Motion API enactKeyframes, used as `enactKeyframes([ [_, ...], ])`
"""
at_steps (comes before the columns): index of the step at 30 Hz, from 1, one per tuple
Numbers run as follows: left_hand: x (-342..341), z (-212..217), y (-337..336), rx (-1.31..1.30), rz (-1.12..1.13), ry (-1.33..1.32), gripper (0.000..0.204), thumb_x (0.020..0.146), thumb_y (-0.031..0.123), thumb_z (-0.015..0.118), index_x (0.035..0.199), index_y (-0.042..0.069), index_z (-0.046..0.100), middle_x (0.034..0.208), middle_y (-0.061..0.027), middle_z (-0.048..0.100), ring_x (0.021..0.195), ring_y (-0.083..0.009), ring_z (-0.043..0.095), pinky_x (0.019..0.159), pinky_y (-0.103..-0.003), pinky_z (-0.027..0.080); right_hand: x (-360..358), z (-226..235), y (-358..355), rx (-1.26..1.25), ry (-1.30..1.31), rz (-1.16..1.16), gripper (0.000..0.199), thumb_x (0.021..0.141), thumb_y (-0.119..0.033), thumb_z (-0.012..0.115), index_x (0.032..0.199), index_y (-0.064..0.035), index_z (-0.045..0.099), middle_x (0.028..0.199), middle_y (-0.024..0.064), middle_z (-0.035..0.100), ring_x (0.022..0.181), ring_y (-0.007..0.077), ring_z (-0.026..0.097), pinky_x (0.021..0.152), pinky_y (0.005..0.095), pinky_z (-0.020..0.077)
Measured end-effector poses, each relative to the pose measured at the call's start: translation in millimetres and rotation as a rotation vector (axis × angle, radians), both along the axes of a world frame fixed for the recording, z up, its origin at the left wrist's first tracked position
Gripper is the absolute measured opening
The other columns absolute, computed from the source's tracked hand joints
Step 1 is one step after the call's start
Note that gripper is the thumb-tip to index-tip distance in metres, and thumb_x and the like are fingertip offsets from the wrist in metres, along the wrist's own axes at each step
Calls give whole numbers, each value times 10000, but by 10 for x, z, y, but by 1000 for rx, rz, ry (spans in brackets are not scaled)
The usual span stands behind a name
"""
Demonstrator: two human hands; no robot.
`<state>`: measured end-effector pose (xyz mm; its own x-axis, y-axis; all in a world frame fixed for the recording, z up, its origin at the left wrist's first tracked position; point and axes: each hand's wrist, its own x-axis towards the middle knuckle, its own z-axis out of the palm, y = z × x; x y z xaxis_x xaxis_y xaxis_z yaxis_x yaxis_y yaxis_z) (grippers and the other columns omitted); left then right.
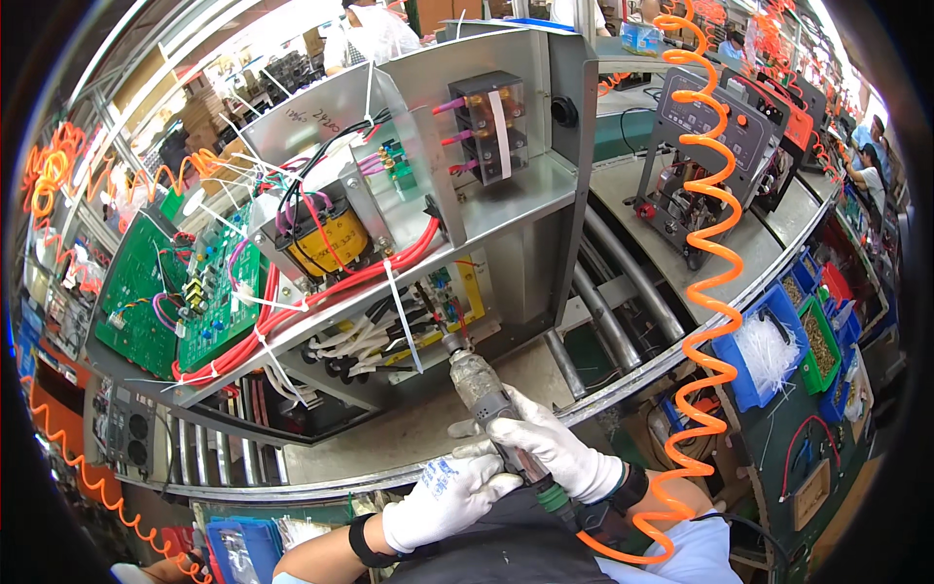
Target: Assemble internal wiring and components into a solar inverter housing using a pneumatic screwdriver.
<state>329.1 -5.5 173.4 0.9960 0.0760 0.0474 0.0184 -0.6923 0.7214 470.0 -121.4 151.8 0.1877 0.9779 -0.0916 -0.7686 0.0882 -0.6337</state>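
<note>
A pneumatic screwdriver slants up and away from me, its bit end close to the lower opening of a metal equipment cabinet. My right hand, in a white glove, is wrapped round its body. My left hand, also gloved, is closed beside the tool's rear part; whatever its fingers hold is hidden. An orange coiled air hose runs to the tool's green rear fitting. In the cabinet are a yellow-wrapped transformer, green circuit boards, bundled red wires and white cable ties.
The cabinet stands on a roller conveyor with a metal front rail. Another open machine stands farther right. Blue bins hold white ties, and a green bin holds small fasteners. Other people work in the background.
</note>
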Motion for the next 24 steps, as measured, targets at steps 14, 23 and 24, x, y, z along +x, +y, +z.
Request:
enactKeyframes([
  [14,61,133,64,-27,-63,43,167,882,192,687,922,36,645,814,-158,635,766,-350,647,642,-382,513,-7,22,-3,-40,-41,-31,688,970,-141,598,1493,-22,167,1263,227,573,1112,259,627,940,369,523],
  [23,26,76,90,104,-102,0,127,865,151,682,868,45,612,779,-144,617,708,-347,634,599,-399,496,-14,-2,3,-30,-18,-29,689,970,-128,597,1498,-36,164,1262,235,570,1107,268,630,945,372,520],
  [24,23,84,90,135,-101,3,125,863,149,682,859,48,608,775,-142,615,701,-348,632,593,-401,494,-14,-7,3,-24,2,-29,689,971,-126,597,1498,-37,163,1263,235,570,1106,268,631,944,371,521],
])
